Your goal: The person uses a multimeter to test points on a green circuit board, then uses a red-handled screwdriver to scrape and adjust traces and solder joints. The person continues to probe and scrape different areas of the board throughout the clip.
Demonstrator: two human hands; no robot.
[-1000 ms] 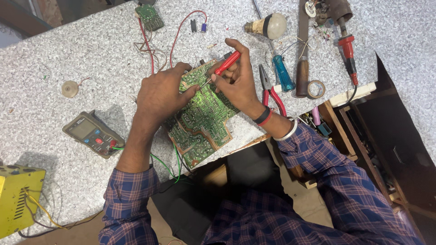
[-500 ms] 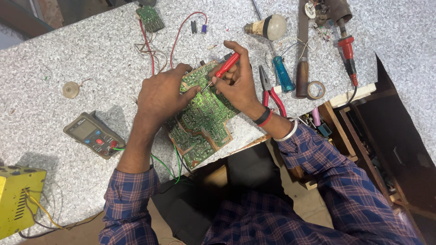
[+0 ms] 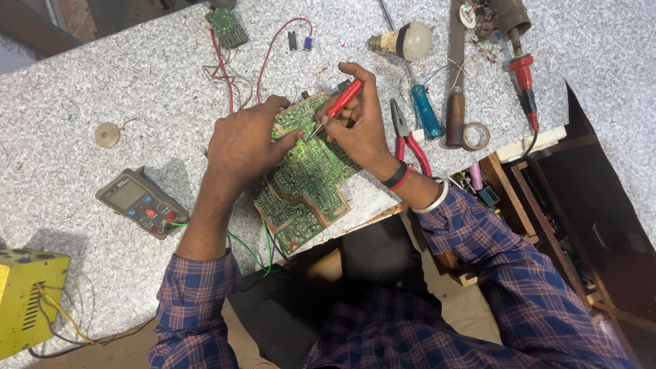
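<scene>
One large green circuit board lies at the near edge of the speckled grey worktop, pressed flat by the left hand; the right hand pinches one red probe, tip on the board. Also counted: one multimeter, one pair of pliers, one bulb, one tape roll. The yellow box is cut off at left; the left fingertips are hidden.

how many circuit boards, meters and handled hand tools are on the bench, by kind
Circuit boards: 2, the large green board under both hands and a small board at the far edge
Multimeter: 1
Red probe in the right hand: 1
Pliers: 1
Blue-handled screwdriver: 1
Total: 6
</scene>
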